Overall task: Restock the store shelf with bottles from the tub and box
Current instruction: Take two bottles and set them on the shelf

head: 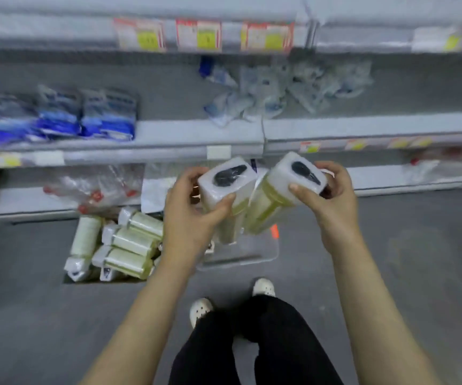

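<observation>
Both our forearms reach forward; left hand and right hand each clasp, fingers wrapped, a wrapped pale-yellow bottle; boxed bottles remain; clear plastic tub looks nearly emptied.

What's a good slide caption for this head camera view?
Each hand, left and right, grips a wrapped yellowish square bottle before grey store shelves.

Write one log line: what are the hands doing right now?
left hand: holds left bottle | right hand: holds right bottle | both above clear tub | more bottles in box
</observation>
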